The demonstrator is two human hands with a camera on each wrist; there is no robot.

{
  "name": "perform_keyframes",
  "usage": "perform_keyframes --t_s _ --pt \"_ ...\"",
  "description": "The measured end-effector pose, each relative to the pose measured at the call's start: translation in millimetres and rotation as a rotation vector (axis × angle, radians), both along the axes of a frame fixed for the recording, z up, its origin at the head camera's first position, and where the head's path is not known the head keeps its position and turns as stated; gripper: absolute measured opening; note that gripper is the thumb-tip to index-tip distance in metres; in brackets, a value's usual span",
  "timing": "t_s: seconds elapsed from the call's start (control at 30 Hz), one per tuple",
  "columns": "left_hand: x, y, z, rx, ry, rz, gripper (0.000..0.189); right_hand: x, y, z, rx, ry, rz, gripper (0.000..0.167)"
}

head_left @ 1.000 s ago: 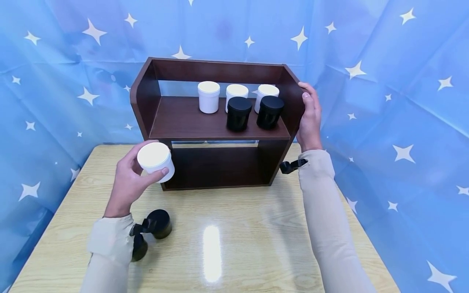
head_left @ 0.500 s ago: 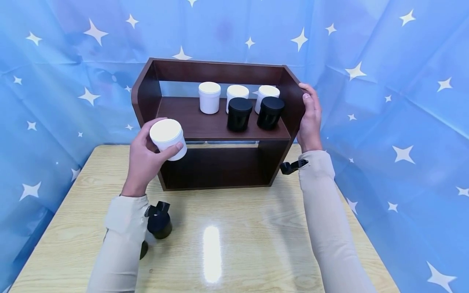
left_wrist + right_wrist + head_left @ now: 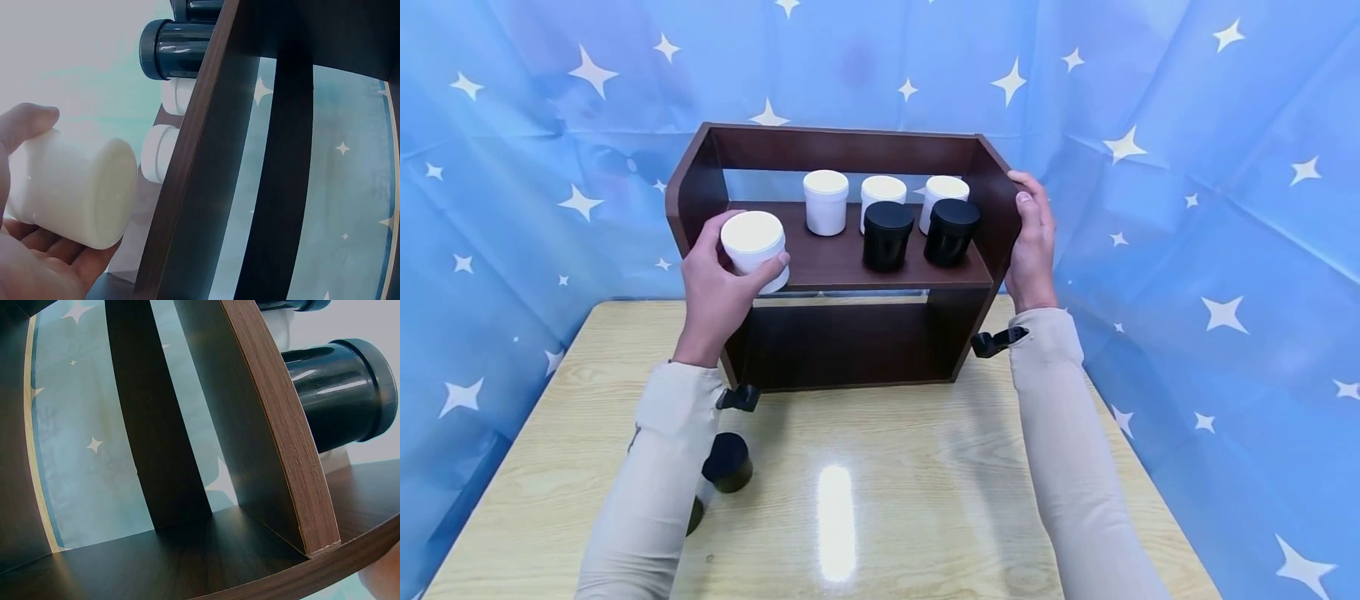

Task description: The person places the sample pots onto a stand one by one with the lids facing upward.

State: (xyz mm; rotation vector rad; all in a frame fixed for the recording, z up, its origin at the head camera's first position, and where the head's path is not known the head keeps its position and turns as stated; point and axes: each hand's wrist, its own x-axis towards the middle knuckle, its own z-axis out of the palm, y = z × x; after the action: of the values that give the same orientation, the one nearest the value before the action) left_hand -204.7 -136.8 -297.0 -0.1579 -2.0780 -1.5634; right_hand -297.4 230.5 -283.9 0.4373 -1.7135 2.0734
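Note:
My left hand grips a white lidded jar, thumb on one side and fingers on the other, at the left front of the upper shelf. In the left wrist view the jar's base points toward the dark brown shelf unit. My right hand holds the outer face of the unit's right side panel, fingers over its edge. On the upper shelf three white jars stand in a back row. Two black jars stand before the middle and right white ones.
A black jar stands on the wooden table beside my left sleeve. Another black jar is mostly hidden by that sleeve. A blue star-patterned curtain hangs behind and to both sides.
My left hand has carried the white jar up and to the right, from beside the unit to the upper shelf's front. My right hand stays on the side panel.

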Motion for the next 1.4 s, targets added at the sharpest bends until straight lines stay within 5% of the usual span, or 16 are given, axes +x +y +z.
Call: perform_keyframes --t_s 0.83,1.4 --pt "-60.8 2.6 16.4 -0.085 -0.053 0.115 0.072 0.2 -0.7 0.7 -0.010 0.005 -0.011 0.036" --pt "-80.8 4.9 25.4 -0.080 -0.206 0.147 0.077 1.1 -2.0 -0.4 0.000 0.013 -0.009 0.036"
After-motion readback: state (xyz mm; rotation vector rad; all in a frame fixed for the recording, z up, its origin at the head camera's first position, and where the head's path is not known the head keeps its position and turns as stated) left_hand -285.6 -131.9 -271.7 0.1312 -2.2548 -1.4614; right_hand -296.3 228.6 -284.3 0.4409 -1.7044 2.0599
